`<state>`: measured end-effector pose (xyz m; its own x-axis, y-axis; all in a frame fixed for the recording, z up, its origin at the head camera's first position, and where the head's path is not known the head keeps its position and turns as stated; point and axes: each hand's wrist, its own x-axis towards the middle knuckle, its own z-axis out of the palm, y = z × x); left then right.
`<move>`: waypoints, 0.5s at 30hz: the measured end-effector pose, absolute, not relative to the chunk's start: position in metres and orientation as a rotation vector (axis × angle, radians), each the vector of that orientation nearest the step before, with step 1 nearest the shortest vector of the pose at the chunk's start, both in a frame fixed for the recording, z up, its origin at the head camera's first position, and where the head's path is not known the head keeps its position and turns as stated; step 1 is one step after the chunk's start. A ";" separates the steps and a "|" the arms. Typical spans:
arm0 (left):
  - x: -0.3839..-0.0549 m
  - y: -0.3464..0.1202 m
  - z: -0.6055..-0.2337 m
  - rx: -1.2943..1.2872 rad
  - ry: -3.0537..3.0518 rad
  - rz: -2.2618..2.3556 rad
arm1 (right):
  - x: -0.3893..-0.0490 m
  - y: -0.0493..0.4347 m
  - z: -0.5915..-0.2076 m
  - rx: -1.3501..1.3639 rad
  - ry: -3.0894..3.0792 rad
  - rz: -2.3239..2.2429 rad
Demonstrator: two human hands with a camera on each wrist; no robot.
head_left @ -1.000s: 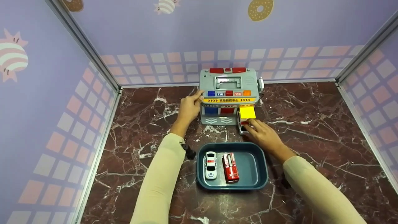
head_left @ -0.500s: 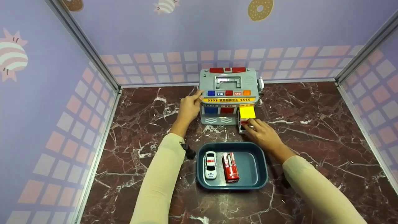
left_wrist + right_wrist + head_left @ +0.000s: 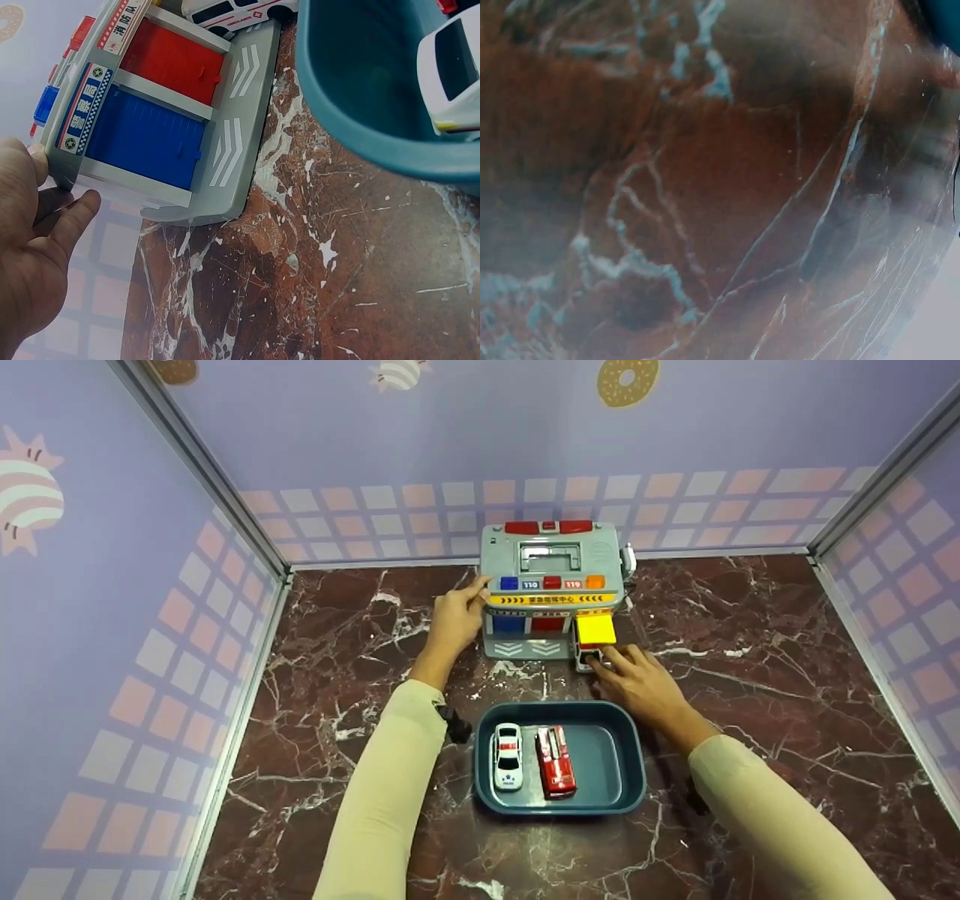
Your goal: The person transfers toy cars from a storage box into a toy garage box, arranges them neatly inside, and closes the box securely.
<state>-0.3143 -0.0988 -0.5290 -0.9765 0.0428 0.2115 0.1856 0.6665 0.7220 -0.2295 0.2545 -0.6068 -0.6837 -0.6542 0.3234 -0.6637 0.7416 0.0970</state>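
A grey toy emergency station [image 3: 551, 601] stands near the back wall, with blue and red bay doors down and a yellow door [image 3: 597, 629] raised at the right bay. My left hand [image 3: 454, 619] grips the station's left roof edge; in the left wrist view the thumb lies on that edge, other fingers below. My right hand [image 3: 643, 686] holds a white toy ambulance [image 3: 583, 667] with thumb and fingers at its near end. The ambulance lies partly under the yellow door, its far end hidden. The left wrist view shows part of the ambulance [image 3: 234, 13] by the ramp.
A dark teal tub [image 3: 486, 802] sits in front of the station. Inside lie a white toy police car [image 3: 508, 761] and a red toy fire engine [image 3: 557, 769]. Purple patterned walls [image 3: 420, 435] enclose the marbled tabletop [image 3: 352, 645]. The right wrist view shows mostly blurred tabletop [image 3: 705, 187].
The ambulance has slid a little further into the right bay, away from me, with my right hand at its near end. My left hand stays on the roof edge.
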 end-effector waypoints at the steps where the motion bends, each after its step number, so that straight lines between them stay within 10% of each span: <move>1: -0.314 -0.099 -0.529 -0.186 -2.703 -1.200 | -0.229 0.255 -0.607 1.012 -2.612 0.039; 15: -0.315 -0.098 -0.530 -0.192 -2.716 -1.195 | -0.226 0.258 -0.605 0.971 -2.698 0.041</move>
